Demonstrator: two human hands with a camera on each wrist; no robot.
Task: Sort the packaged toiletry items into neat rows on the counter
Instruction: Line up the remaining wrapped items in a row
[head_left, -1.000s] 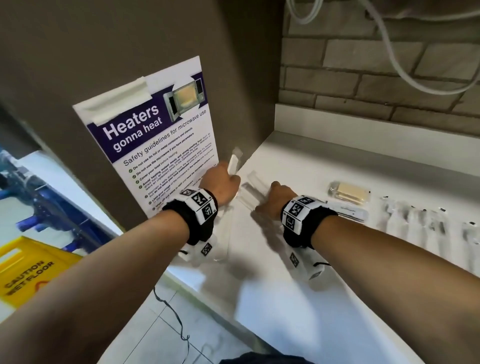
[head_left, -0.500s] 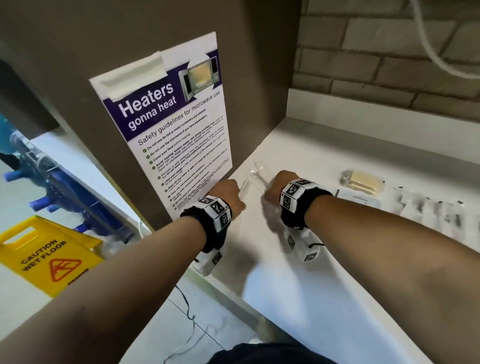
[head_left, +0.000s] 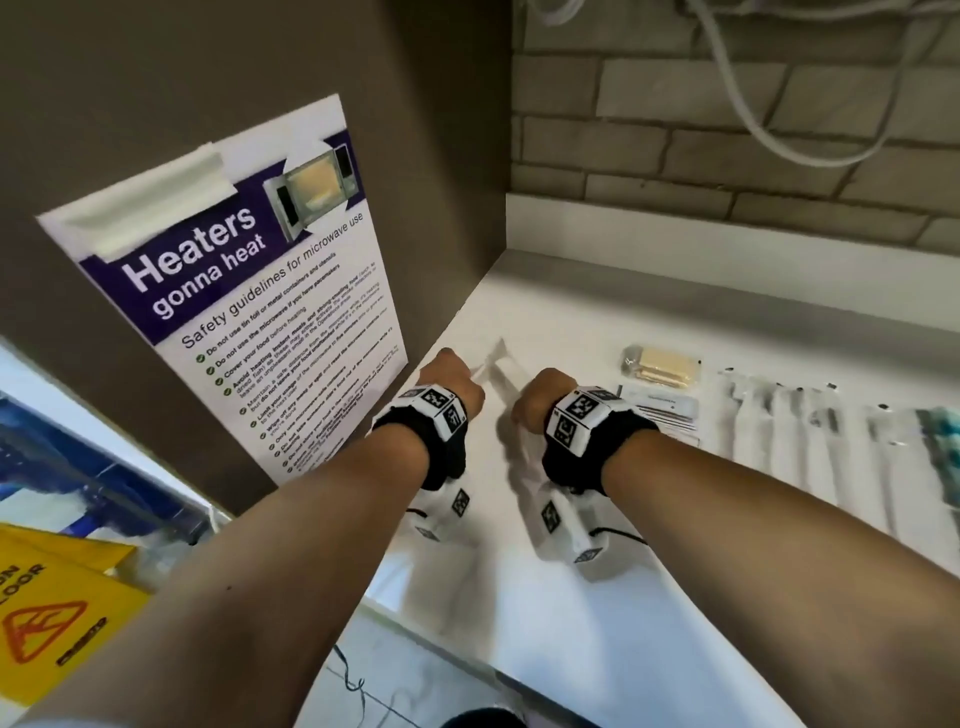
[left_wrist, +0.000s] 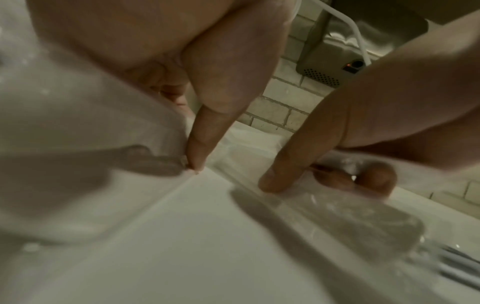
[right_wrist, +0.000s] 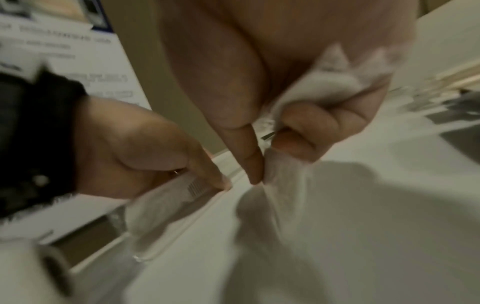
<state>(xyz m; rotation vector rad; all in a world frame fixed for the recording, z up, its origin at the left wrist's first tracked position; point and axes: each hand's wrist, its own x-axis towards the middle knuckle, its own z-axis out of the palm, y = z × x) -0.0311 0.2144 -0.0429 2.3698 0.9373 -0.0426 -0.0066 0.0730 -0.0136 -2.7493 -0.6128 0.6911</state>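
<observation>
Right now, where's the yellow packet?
In the head view the yellow packet lies on the counter to the right of the right hand, toward the brick wall, just behind a flat white packet.

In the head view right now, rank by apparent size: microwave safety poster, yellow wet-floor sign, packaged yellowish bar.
1. White-and-purple microwave safety poster, largest.
2. Yellow wet-floor sign, cropped and farther off, so unsure.
3. Clear-wrapped yellowish bar, smallest.

poster (head_left: 260, 322) small print: too small to read
yellow floor sign (head_left: 47, 613): cut off by the left edge
teal packet (head_left: 943, 441): cut off by the right edge
clear packets (head_left: 493, 366) between the hands: contents cannot be told
right wrist view: blurred
left hand (head_left: 449, 382) fingers, head view: hidden
</observation>
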